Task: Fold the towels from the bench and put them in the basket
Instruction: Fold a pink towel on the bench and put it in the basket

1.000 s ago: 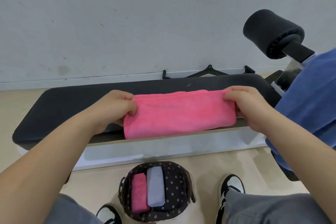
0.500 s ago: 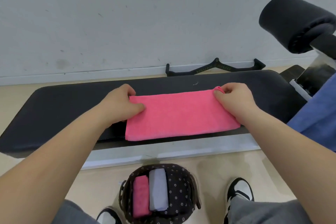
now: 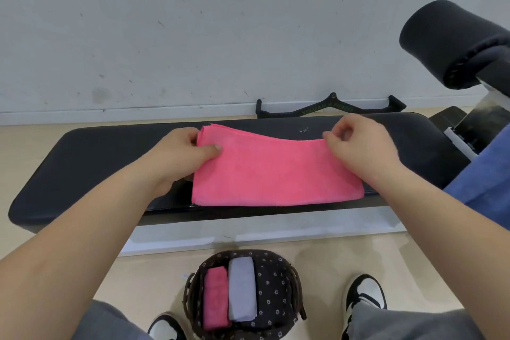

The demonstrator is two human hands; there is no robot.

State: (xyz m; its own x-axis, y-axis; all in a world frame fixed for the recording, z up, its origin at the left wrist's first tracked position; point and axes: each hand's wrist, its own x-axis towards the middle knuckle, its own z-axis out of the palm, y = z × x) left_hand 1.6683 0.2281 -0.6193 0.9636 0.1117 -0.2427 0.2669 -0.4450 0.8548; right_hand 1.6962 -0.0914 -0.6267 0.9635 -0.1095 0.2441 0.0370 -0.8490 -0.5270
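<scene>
Two folded towels already sit in the basket (image 3: 273, 286), which stands on the floor on the near side of the bench (image 3: 82, 163), below its middle: a pink roll (image 3: 216, 298) and, touching it on the right, a grey roll (image 3: 242, 288). A left shoe (image 3: 165, 327) and a right shoe (image 3: 364, 291), both black and white, flank the basket, with grey trouser legs at the nearest edge. Between basket and bench pad runs the bench's white frame (image 3: 248, 232). On the black pad lies the pink towel (image 3: 276, 176), folded into a long band along the bench, its near edge at the pad's near edge and its far left corner lifted slightly. The left hand (image 3: 179, 154) grips that left end, thumb pressed on top of the cloth and the other fingers tucked behind and under the corner. The right hand (image 3: 361, 146) rests over the towel's right end with its fingers curled, the tips meeting the far right corner; whether cloth is nipped between them cannot be told. At the bench's right end a blue cloth (image 3: 483, 182) hangs into view, and above it juts a black foam roller (image 3: 447, 44). Behind the bench, on the floor, a black handle bar (image 3: 331, 110) lies against a scuffed pale wall (image 3: 220, 22).
</scene>
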